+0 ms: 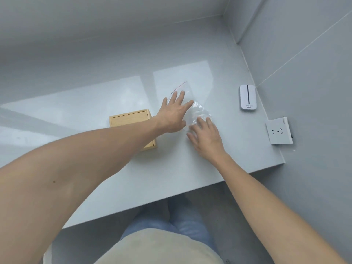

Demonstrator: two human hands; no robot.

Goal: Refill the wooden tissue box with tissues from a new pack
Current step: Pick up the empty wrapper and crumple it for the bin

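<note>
Hands first: our left hand (174,115) and right hand (204,137) lie flat, fingers straight, on a clear wrap (192,105), gripping nothing. Its long axis runs away from us. Our box (131,124) sits just left, nearer our left arm, on a pale grey table (133,187) walled on two sides.

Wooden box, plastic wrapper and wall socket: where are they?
wooden tissue box (129,118): head view, its far top panel.
clear plastic wrapper (200,111): head view, crinkled middle.
wall socket (278,132): head view, its face.
</note>
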